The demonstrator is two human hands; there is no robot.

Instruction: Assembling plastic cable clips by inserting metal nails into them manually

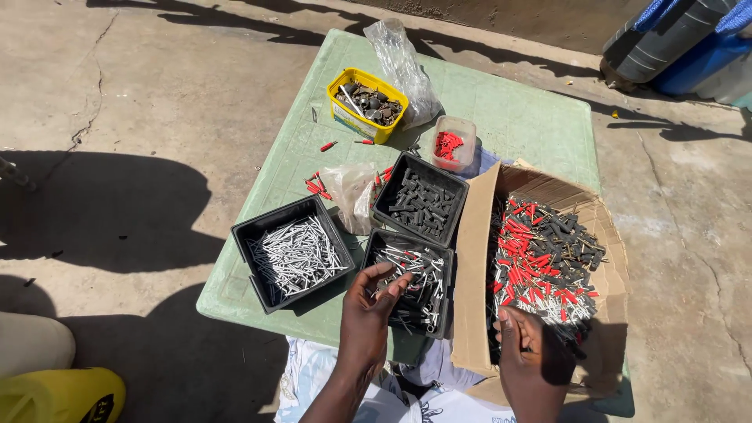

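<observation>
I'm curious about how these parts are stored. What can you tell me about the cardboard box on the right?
The cardboard box is brown, worn and open-topped, its near-left flap standing up and its rim ragged. It lies at the green table's right edge, beside two black trays. Inside is a loose heap of red, black and silvery small parts. The right hand reaches over its near edge, partly in shadow.
</observation>
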